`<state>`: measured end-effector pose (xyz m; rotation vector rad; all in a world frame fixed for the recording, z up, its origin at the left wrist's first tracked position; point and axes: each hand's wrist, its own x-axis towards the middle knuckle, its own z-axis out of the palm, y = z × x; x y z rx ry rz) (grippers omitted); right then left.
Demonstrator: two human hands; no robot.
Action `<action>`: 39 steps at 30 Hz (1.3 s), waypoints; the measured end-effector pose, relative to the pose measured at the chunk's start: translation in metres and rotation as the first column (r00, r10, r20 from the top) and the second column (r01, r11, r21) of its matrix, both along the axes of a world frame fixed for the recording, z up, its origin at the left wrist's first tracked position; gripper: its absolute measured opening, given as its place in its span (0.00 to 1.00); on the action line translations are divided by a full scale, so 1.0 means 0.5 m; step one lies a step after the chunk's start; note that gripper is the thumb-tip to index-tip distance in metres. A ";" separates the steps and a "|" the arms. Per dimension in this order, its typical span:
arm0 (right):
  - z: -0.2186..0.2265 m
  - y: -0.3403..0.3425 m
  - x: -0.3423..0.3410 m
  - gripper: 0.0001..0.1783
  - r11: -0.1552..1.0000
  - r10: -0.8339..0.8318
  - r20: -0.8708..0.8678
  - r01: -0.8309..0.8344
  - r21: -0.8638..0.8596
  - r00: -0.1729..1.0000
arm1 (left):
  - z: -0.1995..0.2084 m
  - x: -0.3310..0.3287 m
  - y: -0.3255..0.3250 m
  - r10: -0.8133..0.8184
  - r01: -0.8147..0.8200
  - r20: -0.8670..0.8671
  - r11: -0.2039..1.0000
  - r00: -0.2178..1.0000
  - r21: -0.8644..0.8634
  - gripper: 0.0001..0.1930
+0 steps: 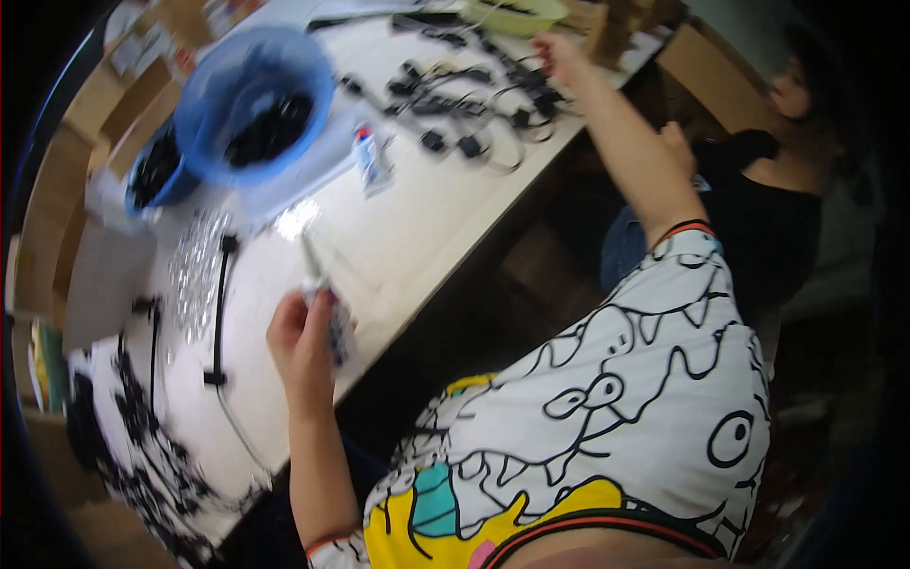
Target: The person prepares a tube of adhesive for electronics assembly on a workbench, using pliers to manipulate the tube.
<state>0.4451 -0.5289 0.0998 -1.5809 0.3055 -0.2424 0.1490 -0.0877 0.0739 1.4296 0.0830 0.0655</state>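
My left hand (301, 339) is closed around a small white tube with blue markings (338, 334). A long pale nozzle (311, 258) points from it toward the far side of the white table. My right hand (559, 59) reaches out over the far right edge, its fingers curled. Whether something small is in them cannot be made out through the blur. Beside that hand lies a tangle of black cables with small connector blocks (464, 104). Another white and blue tube (370, 159) with a red part rests on the table between both hands.
A blue basin (313, 71) of black parts stands far left, with a smaller blue container (156, 171) beside it. Clear small pieces (194, 275), a black cable (220, 313) and a dark cable heap (142, 436) lie left. A greenish bowl (517, 17) stands far off. Someone in black (768, 199) sits right.
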 end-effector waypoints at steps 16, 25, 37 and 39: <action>-0.020 -0.031 -0.012 0.08 0.997 0.072 0.062 -0.072 0.004 0.996 | -0.012 0.009 0.004 -0.031 0.034 0.020 0.988 0.999 -0.153 0.11; 0.046 0.505 -0.385 0.19 0.408 0.879 -0.056 -0.806 -0.428 0.474 | -0.007 0.011 -0.007 -0.043 0.042 -0.003 0.991 0.999 -0.125 0.07; 0.062 0.582 -0.431 0.12 0.457 0.888 0.079 -0.853 -0.250 0.453 | 0.010 -0.018 0.012 0.062 -0.074 -0.058 0.969 0.996 -0.236 0.10; 0.058 0.582 -0.442 0.09 0.451 0.889 0.058 -0.850 -0.272 0.454 | 0.013 -0.014 0.017 0.104 -0.119 -0.064 0.937 0.993 -0.329 0.10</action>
